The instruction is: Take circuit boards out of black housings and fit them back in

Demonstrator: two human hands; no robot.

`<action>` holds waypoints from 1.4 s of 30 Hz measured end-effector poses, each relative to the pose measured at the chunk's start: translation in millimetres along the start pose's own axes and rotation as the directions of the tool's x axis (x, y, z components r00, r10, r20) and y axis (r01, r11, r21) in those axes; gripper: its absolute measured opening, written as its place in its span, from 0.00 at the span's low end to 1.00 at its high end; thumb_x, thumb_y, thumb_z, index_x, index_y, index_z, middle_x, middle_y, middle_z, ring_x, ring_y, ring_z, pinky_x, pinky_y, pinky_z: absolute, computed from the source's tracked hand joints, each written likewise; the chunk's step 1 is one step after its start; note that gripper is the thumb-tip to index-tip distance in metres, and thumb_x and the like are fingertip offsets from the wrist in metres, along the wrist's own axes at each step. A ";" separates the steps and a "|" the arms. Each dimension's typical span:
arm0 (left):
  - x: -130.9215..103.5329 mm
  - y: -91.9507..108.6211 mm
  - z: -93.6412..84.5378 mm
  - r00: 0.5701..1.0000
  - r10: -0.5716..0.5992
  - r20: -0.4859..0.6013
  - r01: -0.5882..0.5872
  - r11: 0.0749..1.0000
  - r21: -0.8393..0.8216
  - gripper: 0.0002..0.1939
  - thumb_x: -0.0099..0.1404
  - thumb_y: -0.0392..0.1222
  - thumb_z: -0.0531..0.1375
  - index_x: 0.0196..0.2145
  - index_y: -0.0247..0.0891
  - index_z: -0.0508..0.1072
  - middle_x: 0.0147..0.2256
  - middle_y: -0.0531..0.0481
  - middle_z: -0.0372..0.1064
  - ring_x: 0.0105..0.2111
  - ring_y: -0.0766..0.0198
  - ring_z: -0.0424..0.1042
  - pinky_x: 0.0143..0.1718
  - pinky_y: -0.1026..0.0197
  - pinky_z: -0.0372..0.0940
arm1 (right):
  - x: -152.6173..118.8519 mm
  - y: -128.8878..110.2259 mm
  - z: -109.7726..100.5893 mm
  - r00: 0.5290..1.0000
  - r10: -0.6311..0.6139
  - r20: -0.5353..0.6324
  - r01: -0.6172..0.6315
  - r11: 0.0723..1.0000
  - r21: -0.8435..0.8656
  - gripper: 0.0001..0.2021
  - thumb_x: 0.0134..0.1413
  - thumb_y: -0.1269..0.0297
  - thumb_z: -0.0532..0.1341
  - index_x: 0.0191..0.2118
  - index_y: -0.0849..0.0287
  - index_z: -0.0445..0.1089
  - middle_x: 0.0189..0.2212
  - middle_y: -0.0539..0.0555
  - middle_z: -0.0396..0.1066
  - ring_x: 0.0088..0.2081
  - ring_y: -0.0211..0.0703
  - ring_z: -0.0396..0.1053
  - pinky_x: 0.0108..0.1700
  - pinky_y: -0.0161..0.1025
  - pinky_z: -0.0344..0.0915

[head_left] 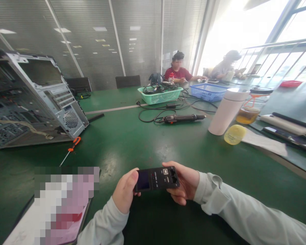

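Observation:
Between both hands is a flat black device (158,179) with a small dark screen at its left end and several ports at its right end, held above the table. My left hand (125,191) grips the screen end, thumb on the front. Around the port end, my right hand (186,182) is closed with its fingers partly behind. The print on the device is too small to read. To the left lies a screwdriver (73,144) with an orange and black handle. A blurred-out tablet-like item (88,200) rests near my left sleeve.
An opened computer case (73,119) stands at left on the green table (122,146). Ahead lie a corded electric screwdriver (181,118), a green basket (159,98) of cables and a blue basket (209,93). A white tumbler (226,112) and jar (252,107) stand right. Two people sit beyond.

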State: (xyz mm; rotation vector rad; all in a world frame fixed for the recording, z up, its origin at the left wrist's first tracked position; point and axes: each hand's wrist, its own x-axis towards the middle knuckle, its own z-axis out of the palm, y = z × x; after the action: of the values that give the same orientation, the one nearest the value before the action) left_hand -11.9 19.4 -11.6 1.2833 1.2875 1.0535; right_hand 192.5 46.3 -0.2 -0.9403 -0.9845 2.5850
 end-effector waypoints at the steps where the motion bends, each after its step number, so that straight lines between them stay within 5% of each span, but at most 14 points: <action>1: 0.1 1.5 0.7 1.000 -0.008 0.000 0.008 1.000 -0.019 0.32 0.55 0.68 0.53 0.33 0.32 0.71 0.12 0.57 0.61 0.14 0.65 0.60 0.19 0.63 0.56 | -0.6 -0.4 1.1 1.000 -0.005 0.002 0.005 1.000 0.000 0.33 0.64 0.48 0.26 0.25 0.58 0.59 0.06 0.48 0.54 0.09 0.37 0.58 0.13 0.29 0.57; 6: 3.0 5.5 1.3 1.000 0.023 0.019 -0.022 0.999 -0.038 0.26 0.58 0.65 0.53 0.26 0.36 0.69 0.12 0.58 0.60 0.14 0.68 0.61 0.19 0.65 0.57 | -4.2 -3.5 9.4 0.986 -0.008 -0.165 -0.002 0.998 -0.059 0.34 0.65 0.49 0.29 0.22 0.61 0.61 0.07 0.49 0.54 0.11 0.36 0.62 0.14 0.28 0.58; 10: 3.2 8.3 -0.2 0.996 0.082 0.046 -0.084 0.996 0.038 0.21 0.59 0.59 0.55 0.33 0.37 0.70 0.23 0.53 0.69 0.21 0.63 0.67 0.23 0.63 0.62 | -2.0 -2.6 10.9 0.921 -0.143 -0.363 0.108 0.988 -0.114 0.25 0.62 0.50 0.41 0.24 0.62 0.61 0.10 0.48 0.58 0.12 0.34 0.62 0.14 0.26 0.58; 13: 0.4 10.4 0.7 0.976 0.169 0.139 -0.195 0.961 0.197 0.19 0.54 0.53 0.59 0.39 0.38 0.69 0.31 0.50 0.72 0.30 0.58 0.71 0.30 0.60 0.65 | 2.4 0.3 8.6 0.833 -0.316 -0.453 0.256 0.948 -0.189 0.17 0.52 0.48 0.53 0.30 0.59 0.58 0.13 0.45 0.62 0.12 0.34 0.62 0.12 0.27 0.57; 17: -4.7 14.1 5.2 0.969 0.212 0.124 -0.242 0.914 0.326 0.20 0.52 0.47 0.61 0.42 0.39 0.66 0.36 0.47 0.73 0.38 0.52 0.73 0.40 0.54 0.66 | 5.5 3.0 8.5 0.773 -0.435 -0.462 0.344 0.899 -0.271 0.24 0.38 0.42 0.60 0.28 0.57 0.53 0.14 0.43 0.60 0.12 0.35 0.62 0.10 0.27 0.56; 32: -1.0 11.6 -1.6 0.969 0.235 0.078 -0.240 0.810 0.536 0.21 0.52 0.46 0.61 0.44 0.37 0.68 0.38 0.45 0.75 0.38 0.52 0.76 0.40 0.54 0.70 | 7.1 5.1 11.5 0.793 -0.409 -0.451 0.311 0.909 -0.277 0.27 0.35 0.38 0.59 0.31 0.57 0.54 0.14 0.44 0.62 0.12 0.34 0.62 0.12 0.26 0.57; 42: -5.5 16.2 7.3 0.953 0.301 0.021 -0.274 0.834 0.478 0.17 0.53 0.46 0.56 0.40 0.39 0.69 0.34 0.46 0.75 0.35 0.52 0.74 0.39 0.51 0.67 | 5.7 6.1 14.3 0.778 -0.444 -0.445 0.341 0.893 -0.295 0.28 0.35 0.37 0.60 0.29 0.57 0.51 0.14 0.43 0.61 0.12 0.34 0.63 0.11 0.26 0.56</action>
State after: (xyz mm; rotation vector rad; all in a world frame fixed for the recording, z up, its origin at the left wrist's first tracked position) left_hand -2.9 14.5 3.9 1.8832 1.4846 1.0134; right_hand 179.1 36.7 1.1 -1.2200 -1.1432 1.7818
